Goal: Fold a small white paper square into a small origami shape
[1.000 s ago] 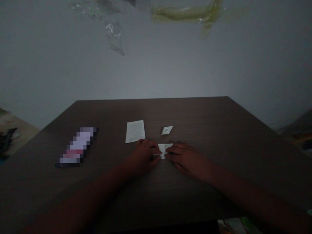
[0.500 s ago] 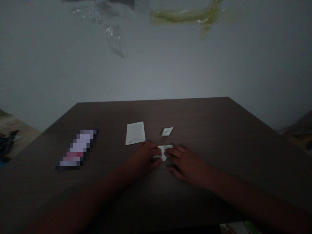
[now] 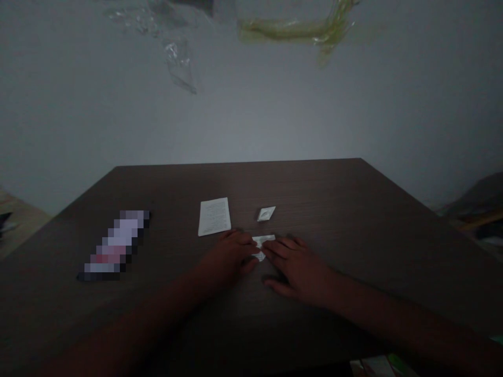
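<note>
Slid leftward since a second ago: right hand [image 3: 298, 267], fingers now covering more of small white paper [image 3: 264, 241], with only its far strip and one near corner left showing. Hardly any shift in left hand [image 3: 231, 254].

Nearest, left forearm [image 3: 157, 309] and right forearm [image 3: 393, 319], bare, reaching in from the bottom edge over dark wooden table [image 3: 353, 220]. Right hand laid flat and spread, palm down, fingertips pressing on the paper's right part, nothing gripped. Left hand loosely curled against the paper's left edge, fingertips above and thumb near the lower corner. Pinching or merely pinning: cannot tell in this dim light. Paper itself flat on the table between the two hands, touching both, seemingly already folded small.

Judged from this: mid-crease, flattening a fold. Calls for light, even fingertip pressure with one hand anchoring, given thin paper apt to skid or spring open.

Just beyond the left hand, printed leaflet [image 3: 214, 216], lying flat, close to the knuckles but apart. Beyond the paper, small diamond-set white piece [image 3: 266, 213], apart from everything. Well off to the left, pixelated oblong object [image 3: 116, 243]. Farther back, pale wall [image 3: 393, 104], with clear plastic scrap [image 3: 178, 60] and yellowish plastic strip [image 3: 291, 29] up high.
</note>
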